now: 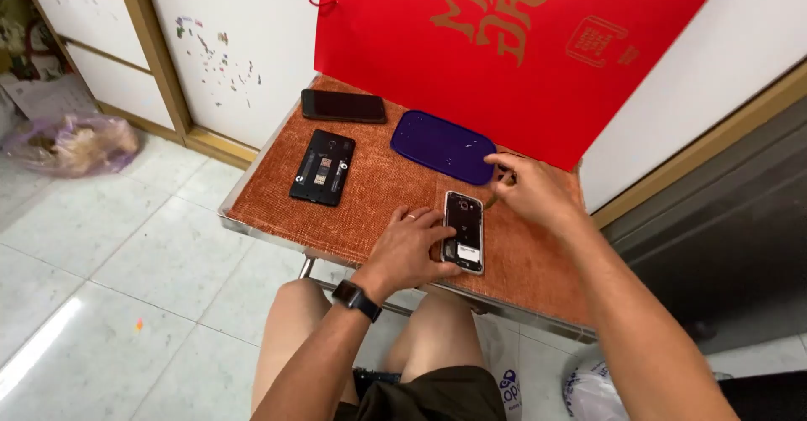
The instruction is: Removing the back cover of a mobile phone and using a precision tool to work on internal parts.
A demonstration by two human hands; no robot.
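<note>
From the head camera I look down at a small table (370,194) covered with an orange-brown woven mat, standing on pale floor tiles. A large red paper bag (471,43) leans upright against the wall at the table's far edge. Below the table I see my own bare knees.

On the mat I count three phones and one loose cover. A dark blue back cover (443,145) lies flat near the bag. A black phone (344,106) lies screen up at the far left. A second black phone with its back removed (323,167) lies nearer, its insides showing. The third, a white-edged phone with its back off (464,231), lies near the front edge, between my hands.

My left hand (412,244), with a ring and a dark wristwatch (356,298), rests flat with its fingers spread against that phone's left side, steadying it. My right hand (530,190) hovers just beyond the phone's top, fingers pinched narrow; I cannot tell whether they hold something small.

As I judge it, two phones are already opened and one is untouched.
</note>
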